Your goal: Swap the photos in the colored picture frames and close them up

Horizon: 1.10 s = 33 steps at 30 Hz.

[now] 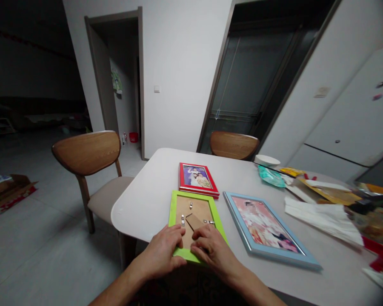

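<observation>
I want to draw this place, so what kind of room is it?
It looks like a dining area in someone's home. There's a pale table, a wooden-backed chair beside it, and what looks like a white fridge on the right.

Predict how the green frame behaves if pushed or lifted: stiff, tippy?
The green frame probably stays stiff, given its rigid-looking border and brown backing board. Lying flat, it would likely slide rather than roll. Its near end seems to overhang the table, so pressing there could tip it.
</observation>
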### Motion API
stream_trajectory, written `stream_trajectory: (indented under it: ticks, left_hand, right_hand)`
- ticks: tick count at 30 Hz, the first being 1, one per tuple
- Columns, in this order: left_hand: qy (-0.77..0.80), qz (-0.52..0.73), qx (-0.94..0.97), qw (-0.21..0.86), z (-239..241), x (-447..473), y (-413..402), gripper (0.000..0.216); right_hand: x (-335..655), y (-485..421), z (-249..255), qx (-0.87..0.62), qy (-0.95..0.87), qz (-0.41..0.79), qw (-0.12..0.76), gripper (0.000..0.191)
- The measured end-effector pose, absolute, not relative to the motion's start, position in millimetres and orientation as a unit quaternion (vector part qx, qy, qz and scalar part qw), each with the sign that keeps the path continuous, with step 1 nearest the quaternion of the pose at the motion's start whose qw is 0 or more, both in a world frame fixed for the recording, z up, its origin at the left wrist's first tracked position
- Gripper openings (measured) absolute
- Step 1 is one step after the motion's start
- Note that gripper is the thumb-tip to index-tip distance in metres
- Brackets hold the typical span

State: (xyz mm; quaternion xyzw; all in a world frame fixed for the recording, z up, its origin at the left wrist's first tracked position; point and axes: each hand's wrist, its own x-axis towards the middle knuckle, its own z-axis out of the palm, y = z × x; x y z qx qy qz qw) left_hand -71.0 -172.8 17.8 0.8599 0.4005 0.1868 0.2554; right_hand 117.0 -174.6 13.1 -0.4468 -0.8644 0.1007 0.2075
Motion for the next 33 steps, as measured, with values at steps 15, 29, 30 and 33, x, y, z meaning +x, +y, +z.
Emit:
stream_trajectory:
  ticks: [15, 29, 30, 33]
  left_hand:
    - [0.411, 0.183, 0.851, 0.27, 15.4, -70.2, -173.8, 0.027]
    - [0.435, 0.197, 0.839, 0.263, 16.4, -65.0, -179.3, 0.026]
    - [0.433, 0.198, 0.839, 0.262, 15.7, -65.2, -179.5, 0.027]
    - [0.427, 0.201, 0.841, 0.263, 14.1, -65.7, -180.0, 0.028]
  right_hand:
    - [158.9, -146.5, 6.7, -0.625, -0.748, 0.026, 0.221, 0.027]
    - [162.2, -143.8, 12.5, -0.598, -0.786, -0.003, 0.156, 0.031]
    - [163.7, -145.3, 13.2, -0.595, -0.788, 0.002, 0.156, 0.032]
    - [162.6, -148.4, 16.5, -0.588, -0.792, 0.014, 0.163, 0.031]
